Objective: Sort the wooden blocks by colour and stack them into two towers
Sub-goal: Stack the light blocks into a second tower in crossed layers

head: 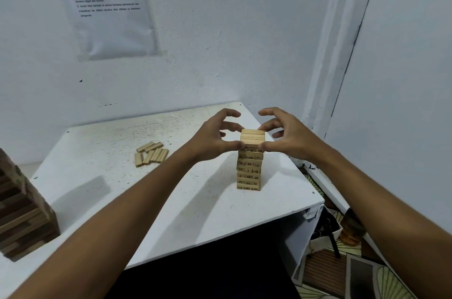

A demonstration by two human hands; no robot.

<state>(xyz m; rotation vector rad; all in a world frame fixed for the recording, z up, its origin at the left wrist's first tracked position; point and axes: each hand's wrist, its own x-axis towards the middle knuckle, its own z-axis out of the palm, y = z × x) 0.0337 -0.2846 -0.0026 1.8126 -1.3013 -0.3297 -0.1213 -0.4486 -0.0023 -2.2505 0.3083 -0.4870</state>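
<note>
Head view, both hands [215, 137] [288, 137] pinching pale grained block tower [250, 164], speckled white table [117, 191]

Person, seen from a head-worn camera: two forearms and two hands in view, nothing else of the body visible. Left hand [215, 137] and right hand [286, 136]: both bare, no gloves, no rings on the fingers that show. Wrists: bare, no watch, strap or bracelet. Forearms: uncovered along their whole visible length to the lower edge of the view; no sleeve or cuff in sight. Fingernails short where visible.
</note>
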